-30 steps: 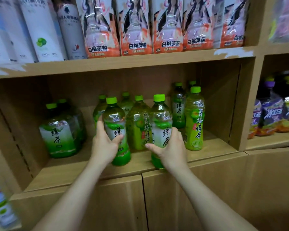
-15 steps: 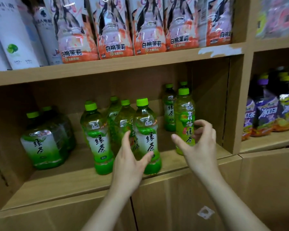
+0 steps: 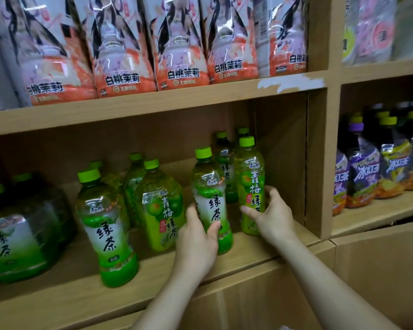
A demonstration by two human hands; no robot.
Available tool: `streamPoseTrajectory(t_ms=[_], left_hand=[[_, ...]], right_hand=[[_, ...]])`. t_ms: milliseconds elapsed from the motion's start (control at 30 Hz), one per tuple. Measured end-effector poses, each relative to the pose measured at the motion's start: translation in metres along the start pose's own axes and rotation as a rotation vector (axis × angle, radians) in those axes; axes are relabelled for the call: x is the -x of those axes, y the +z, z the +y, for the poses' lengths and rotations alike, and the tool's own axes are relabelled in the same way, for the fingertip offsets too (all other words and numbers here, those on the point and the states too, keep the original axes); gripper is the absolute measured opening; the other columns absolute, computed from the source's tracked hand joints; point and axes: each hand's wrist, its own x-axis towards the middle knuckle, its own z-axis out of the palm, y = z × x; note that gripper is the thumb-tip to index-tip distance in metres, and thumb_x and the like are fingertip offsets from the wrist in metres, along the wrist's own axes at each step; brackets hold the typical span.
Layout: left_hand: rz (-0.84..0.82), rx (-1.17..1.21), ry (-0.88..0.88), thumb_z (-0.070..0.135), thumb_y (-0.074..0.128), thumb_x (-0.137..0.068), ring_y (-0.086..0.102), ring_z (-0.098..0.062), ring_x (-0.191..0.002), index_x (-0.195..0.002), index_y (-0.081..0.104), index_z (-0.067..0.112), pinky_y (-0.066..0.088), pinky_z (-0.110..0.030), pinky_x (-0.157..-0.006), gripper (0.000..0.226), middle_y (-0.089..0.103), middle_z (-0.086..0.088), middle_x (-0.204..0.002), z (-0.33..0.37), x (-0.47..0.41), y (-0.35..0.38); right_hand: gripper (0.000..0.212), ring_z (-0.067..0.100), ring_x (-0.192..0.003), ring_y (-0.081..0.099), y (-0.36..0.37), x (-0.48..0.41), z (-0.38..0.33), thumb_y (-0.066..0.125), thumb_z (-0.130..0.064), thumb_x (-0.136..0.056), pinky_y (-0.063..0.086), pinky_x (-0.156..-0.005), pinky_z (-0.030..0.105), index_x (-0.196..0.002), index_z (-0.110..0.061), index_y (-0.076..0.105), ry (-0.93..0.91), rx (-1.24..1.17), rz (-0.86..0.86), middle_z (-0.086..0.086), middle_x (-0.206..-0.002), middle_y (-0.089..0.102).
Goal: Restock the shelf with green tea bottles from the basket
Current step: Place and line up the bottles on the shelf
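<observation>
Green tea bottle [image 3: 211, 201] standing upright on shelf [image 3: 236, 253] front edge, long axis vert. Left hand [image 3: 196, 236] is wrapping its lower body from 7 o'clock. Right hand [image 3: 271, 215] is closing on plum tea bottle [image 3: 250, 184], touching at bottle's 3 o'clock. Both in reach; left nearer. Basket not in view.

Middle shelf [image 3: 81, 294]: one bottle [image 3: 107, 229] at front, 7 o'clock of centre; plum tea bottle [image 3: 161, 206] just behind at its 2 o'clock. Green tea bottle [image 3: 211, 198] at centre, left hand [image 3: 197, 244] against its base. Second plum bottle [image 3: 250, 184] at 3 o'clock, right hand [image 3: 272, 215] around it. More bottles [image 3: 223, 163] behind. Large jug [image 3: 12, 234] at 9 o'clock. Pouches [image 3: 181, 44] on the shelf above.
</observation>
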Motion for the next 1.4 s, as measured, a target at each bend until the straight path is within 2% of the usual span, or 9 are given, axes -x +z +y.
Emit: streamPoseTrajectory(t_ms=[233, 367, 567, 700, 900, 1067, 1233, 1300, 1400], left_hand=[[-0.072, 0.065, -0.1, 0.033, 0.067, -0.084, 0.055, -0.028, -0.116, -0.133, 0.043, 0.018, 0.046, -0.042, -0.097, 0.056, 0.059, -0.008, -0.126, 0.01, -0.055, 0.046], [-0.06, 0.051, -0.135, 0.032, 0.068, -0.084, 0.063, -0.026, -0.104, -0.119, 0.05, 0.018, 0.049, -0.034, -0.085, 0.041, 0.067, -0.005, -0.115, 0.013, -0.08, 0.066], [0.062, 0.003, -0.064, 0.028, 0.063, -0.088, 0.066, -0.033, -0.09, -0.103, 0.035, 0.024, 0.051, -0.039, -0.076, 0.033, 0.07, -0.006, -0.101, 0.018, -0.086, 0.083], [0.036, -0.085, 0.005, 0.031, 0.056, -0.092, 0.065, -0.036, -0.088, -0.108, 0.035, 0.027, 0.048, -0.037, -0.072, 0.027, 0.069, -0.007, -0.099, 0.023, -0.088, 0.088], [0.014, -0.115, 0.018, 0.03, 0.056, -0.093, 0.065, -0.037, -0.092, -0.113, 0.036, 0.026, 0.043, -0.034, -0.072, 0.028, 0.069, -0.009, -0.102, 0.031, -0.086, 0.087], [-0.049, -0.139, 0.014, 0.023, 0.051, -0.095, 0.063, -0.038, -0.094, -0.118, 0.031, 0.029, 0.039, -0.033, -0.068, 0.032, 0.068, -0.012, -0.102, 0.032, -0.084, 0.089], [-0.114, -0.098, -0.012, 0.01, 0.052, -0.091, 0.062, -0.036, -0.093, -0.116, 0.025, 0.033, 0.049, -0.037, -0.074, 0.043, 0.065, -0.011, -0.109, 0.034, -0.083, 0.086], [-0.198, -0.044, -0.041, 0.002, 0.051, -0.087, 0.061, -0.031, -0.1, -0.125, 0.024, 0.04, 0.051, -0.037, -0.082, 0.06, 0.061, -0.008, -0.119, 0.037, -0.073, 0.075], [-0.149, -0.143, 0.089, 0.004, 0.052, -0.085, 0.058, -0.027, -0.107, -0.136, 0.022, 0.044, 0.046, -0.034, -0.085, 0.071, 0.058, -0.004, -0.122, 0.042, -0.041, 0.038]], right_hand=[[0.075, 0.032, -0.101, 0.063, 0.005, -0.036, 0.005, 0.081, -0.04, -0.069, 0.054, -0.083, 0.044, -0.131, -0.019, 0.046, 0.044, 0.052, 0.114, 0.012, -0.112, 0.065], [0.069, 0.03, -0.103, 0.063, 0.008, -0.044, 0.009, 0.079, -0.026, -0.074, 0.053, -0.082, 0.041, -0.132, -0.02, 0.042, -0.064, 0.003, 0.25, 0.009, -0.114, 0.066], [0.047, 0.029, -0.09, 0.067, 0.015, -0.059, 0.02, 0.071, -0.026, -0.082, 0.056, -0.074, 0.049, -0.119, -0.03, 0.042, -0.117, -0.064, 0.29, 0.006, -0.101, 0.07], [0.046, 0.031, -0.097, 0.066, 0.01, -0.066, 0.017, 0.062, -0.018, -0.088, 0.054, -0.082, 0.039, -0.132, -0.022, 0.049, -0.073, 0.019, 0.29, 0.011, -0.107, 0.07], [0.078, 0.033, -0.115, 0.054, 0.007, -0.056, 0.006, 0.056, -0.019, -0.089, 0.048, -0.086, 0.039, -0.15, -0.018, 0.009, -0.001, 0.549, 0.041, 0.013, -0.136, 0.041], [0.08, 0.031, -0.105, 0.06, 0.008, -0.046, 0.012, 0.056, -0.023, -0.088, 0.051, -0.081, 0.036, -0.152, -0.016, 0.009, -0.093, 0.442, 0.035, 0.012, -0.139, 0.039], [0.091, 0.035, -0.122, 0.05, 0.006, -0.053, 0.005, 0.061, -0.025, -0.086, 0.048, -0.093, 0.039, -0.152, -0.018, -0.002, -0.005, 0.42, -0.094, 0.015, -0.146, 0.028], [0.09, 0.036, -0.126, 0.046, 0.0, -0.051, 0.001, 0.061, -0.023, -0.084, 0.045, -0.098, 0.041, -0.152, -0.019, 0.002, 0.041, 0.367, -0.152, 0.016, -0.147, 0.03], [0.064, 0.039, -0.116, 0.052, -0.011, -0.041, -0.01, 0.061, -0.018, -0.08, 0.047, -0.096, 0.042, -0.139, -0.013, 0.036, 0.023, 0.293, -0.098, 0.023, -0.134, 0.046]])
